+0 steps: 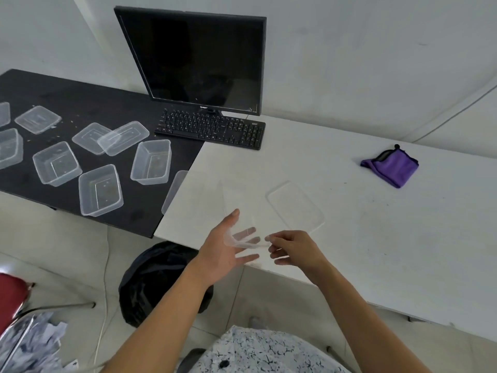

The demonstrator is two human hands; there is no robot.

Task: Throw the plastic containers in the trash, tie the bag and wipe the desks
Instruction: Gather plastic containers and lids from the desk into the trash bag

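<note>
Head view, looking down: both hands meet at lower centre of the frame over the near edge of the white desk (349,238). Between them is a clear container (242,211), tilted and hard to make out against the pale surface. The left hand (228,251) lies spread wide beneath and against it, thumb up along one wall and straight fingers showing through the plastic. The right hand (293,249) has curled fingers and pinches the container's rim at its near corner.

Just beyond the hands, a flat clear lid (295,208) rests on the white desk. A purple cloth (390,165) sits folded at right, well apart from the hands.

At left, more empty containers (100,189) lie scattered on the black desk (80,98), some upright, some tipped or overlapping (one is half hidden behind the white desk's edge). A dark monitor (199,57) and keyboard (212,129) stand at upper centre, where the two desks meet.

On the floor below the left hand, a black trash bag (156,281) stands open. A red chair (10,297) shows at lower left.
</note>
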